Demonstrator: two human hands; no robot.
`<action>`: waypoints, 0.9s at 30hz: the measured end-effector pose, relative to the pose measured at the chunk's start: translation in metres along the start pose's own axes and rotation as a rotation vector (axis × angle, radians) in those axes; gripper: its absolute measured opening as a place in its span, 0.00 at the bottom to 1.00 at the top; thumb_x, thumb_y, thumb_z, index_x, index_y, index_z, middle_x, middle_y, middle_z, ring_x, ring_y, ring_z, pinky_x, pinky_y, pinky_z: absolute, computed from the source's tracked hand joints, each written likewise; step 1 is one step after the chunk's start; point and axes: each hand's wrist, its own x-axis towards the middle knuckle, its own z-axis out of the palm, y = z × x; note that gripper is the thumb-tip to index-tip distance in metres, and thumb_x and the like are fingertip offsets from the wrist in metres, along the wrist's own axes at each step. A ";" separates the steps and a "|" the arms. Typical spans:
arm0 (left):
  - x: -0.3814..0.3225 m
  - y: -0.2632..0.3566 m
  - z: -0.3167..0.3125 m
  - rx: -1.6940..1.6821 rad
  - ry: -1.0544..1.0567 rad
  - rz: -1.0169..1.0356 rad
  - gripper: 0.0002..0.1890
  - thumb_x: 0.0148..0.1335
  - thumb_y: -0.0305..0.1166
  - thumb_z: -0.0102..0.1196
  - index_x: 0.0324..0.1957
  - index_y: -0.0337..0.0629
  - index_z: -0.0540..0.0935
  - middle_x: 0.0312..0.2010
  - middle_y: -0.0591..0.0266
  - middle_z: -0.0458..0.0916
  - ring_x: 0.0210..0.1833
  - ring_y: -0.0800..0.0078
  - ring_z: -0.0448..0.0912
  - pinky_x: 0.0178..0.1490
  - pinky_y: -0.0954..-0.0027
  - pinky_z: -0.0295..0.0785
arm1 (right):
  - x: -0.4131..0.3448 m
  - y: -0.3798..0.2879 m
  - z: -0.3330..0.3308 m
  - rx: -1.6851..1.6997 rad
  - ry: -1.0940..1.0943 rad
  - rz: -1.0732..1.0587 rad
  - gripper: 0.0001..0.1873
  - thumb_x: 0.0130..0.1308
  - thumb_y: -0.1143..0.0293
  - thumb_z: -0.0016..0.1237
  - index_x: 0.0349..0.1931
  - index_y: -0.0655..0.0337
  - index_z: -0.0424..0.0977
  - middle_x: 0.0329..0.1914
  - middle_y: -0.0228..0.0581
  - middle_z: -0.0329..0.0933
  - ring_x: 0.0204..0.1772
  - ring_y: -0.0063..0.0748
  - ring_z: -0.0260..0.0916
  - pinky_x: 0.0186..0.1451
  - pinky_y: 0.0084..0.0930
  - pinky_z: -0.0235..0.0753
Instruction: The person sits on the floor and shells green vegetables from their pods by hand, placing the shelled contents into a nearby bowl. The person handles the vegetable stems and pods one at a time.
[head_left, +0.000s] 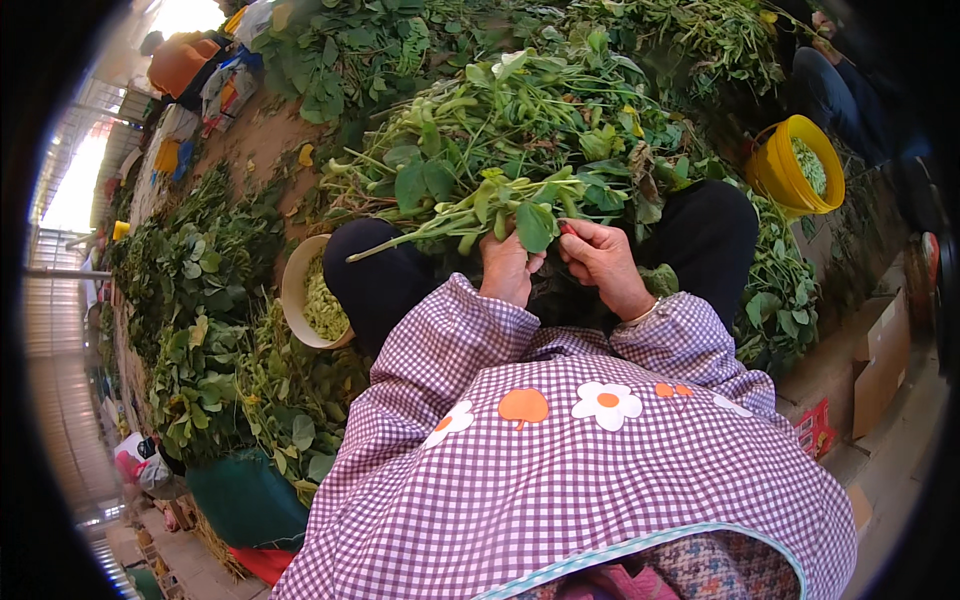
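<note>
A leafy green bean plant (480, 214) with plump pods, probably soybean, lies across my lap. My left hand (511, 266) grips it from below, and its bare cut stem points to the left. Close beside it, my right hand (604, 262) has thumb and forefinger pinched at a small red object (568, 228). Whether that object is held or worn on a finger is unclear. A leaf covers part of my left fingers. Beyond both hands rises a heap of cut bean plants (495, 120), with many pods showing.
A cream bucket (295, 292) of green beans or pods stands by my left knee. At the right is a yellow bucket (780, 169), also filled. More plants (195, 262) lie left. Another person's leg (825, 90) shows at upper right, and a person in orange (180, 64) sits far left. A cardboard box (881, 360) stands right.
</note>
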 end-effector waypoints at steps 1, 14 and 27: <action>-0.001 -0.001 0.001 -0.008 -0.001 -0.004 0.06 0.60 0.29 0.54 0.39 0.42 0.76 0.28 0.69 0.77 0.22 0.83 0.70 0.19 0.83 0.57 | -0.002 -0.001 0.000 -0.095 0.017 -0.041 0.07 0.63 0.72 0.49 0.38 0.65 0.76 0.20 0.24 0.67 0.16 0.10 0.56 0.17 0.10 0.53; -0.001 -0.007 0.001 -0.155 0.018 -0.028 0.05 0.62 0.31 0.51 0.37 0.42 0.76 0.27 0.71 0.75 0.22 0.84 0.68 0.18 0.82 0.55 | 0.011 0.019 0.024 -0.319 0.075 -0.412 0.04 0.60 0.79 0.52 0.32 0.67 0.70 0.24 0.30 0.71 0.26 0.18 0.69 0.28 0.16 0.69; 0.002 -0.002 -0.006 -0.153 -0.004 -0.164 0.02 0.58 0.26 0.50 0.30 0.41 0.76 0.21 0.68 0.71 0.19 0.79 0.67 0.18 0.79 0.55 | 0.029 0.026 0.012 -0.586 0.077 -0.510 0.03 0.61 0.78 0.48 0.35 0.69 0.73 0.26 0.30 0.71 0.30 0.15 0.61 0.32 0.18 0.66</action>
